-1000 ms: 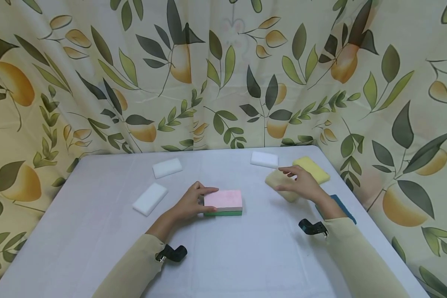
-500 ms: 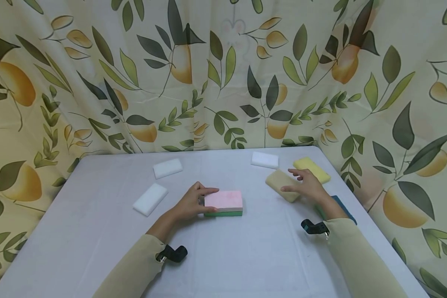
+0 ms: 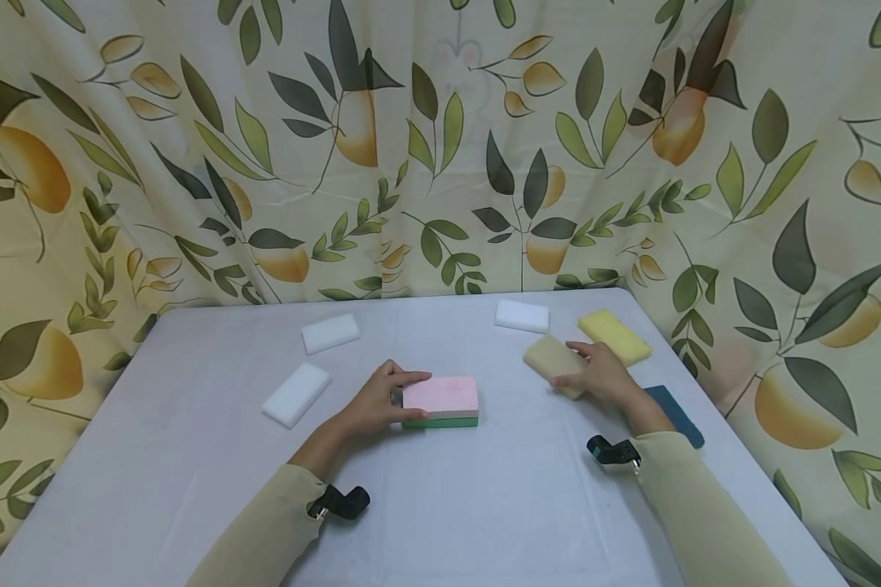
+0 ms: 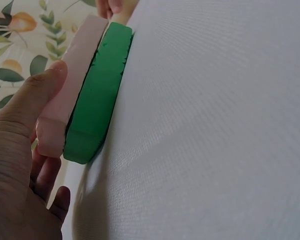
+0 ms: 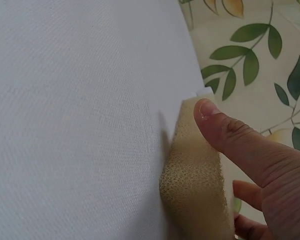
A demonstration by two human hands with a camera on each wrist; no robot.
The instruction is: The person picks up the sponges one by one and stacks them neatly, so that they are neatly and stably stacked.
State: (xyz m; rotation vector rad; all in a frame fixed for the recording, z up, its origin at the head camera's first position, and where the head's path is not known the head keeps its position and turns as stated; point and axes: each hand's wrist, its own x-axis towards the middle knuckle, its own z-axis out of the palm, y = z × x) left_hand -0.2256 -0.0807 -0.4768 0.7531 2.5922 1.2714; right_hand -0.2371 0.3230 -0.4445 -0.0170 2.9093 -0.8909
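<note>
In the head view my left hand (image 3: pixel 373 399) grips the pink sponge (image 3: pixel 440 395) by its left end, thumb at the near side and fingers at the far side. It lies flat on a green sponge (image 4: pixel 100 90), their edges nearly lined up. To the right, my right hand (image 3: pixel 608 377) holds a beige sponge (image 3: pixel 554 364) across its right part. In the right wrist view the thumb presses one side of this porous sponge; the other fingers are partly hidden behind it.
Two white sponges (image 3: pixel 297 394) lie at the left, and another white sponge (image 3: pixel 522 315) at the back. A yellow sponge (image 3: pixel 615 336) is beyond my right hand. A dark blue sponge (image 3: pixel 675 416) sits by the table's right edge, partly behind my wrist. A patterned curtain (image 3: pixel 440 163) hangs behind the table.
My right hand has come down onto the beige sponge and its fingers have closed in on it. More of the blue sponge shows. My left hand stays on the pink sponge.
</note>
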